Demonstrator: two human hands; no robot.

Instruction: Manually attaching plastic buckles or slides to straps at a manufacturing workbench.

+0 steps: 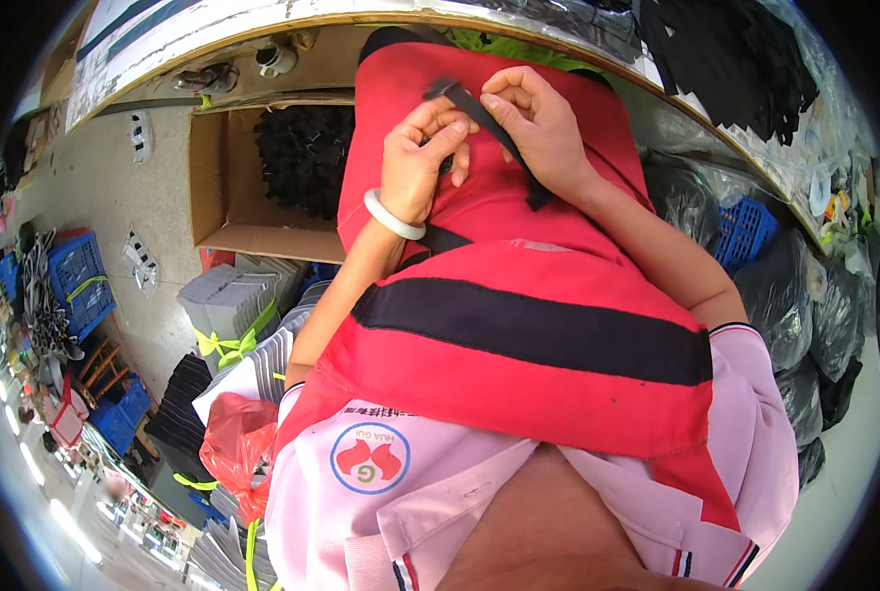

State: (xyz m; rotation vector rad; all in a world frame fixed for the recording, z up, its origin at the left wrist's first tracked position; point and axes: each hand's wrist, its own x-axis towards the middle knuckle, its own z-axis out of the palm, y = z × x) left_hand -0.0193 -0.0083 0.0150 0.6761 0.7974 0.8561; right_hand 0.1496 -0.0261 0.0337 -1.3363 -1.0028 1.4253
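A short black webbing strap (471, 105), with a small dark buckle-like piece at its far end, is held over my lap. My left hand (422, 158), a white bangle (394, 215) on its wrist, is closed with thumb and fingertips against the strap near that far piece, which is blurred. My right hand (543, 133) pinches the strap between thumb and forefinger, and its other fingers curl in. The strap's loose end hangs below my right hand, over the red apron (519, 222). Another bit of black shows beneath my left fingers; I cannot make out what it is.
An open cardboard box (225, 182) full of black pieces stands left of my lap. A worktable (361, 14) crosses the far side, with a pile of black straps (730, 64) at right. Grey stacks (228, 300) tied with green bands lie left; black plastic bags (775, 295) sit right.
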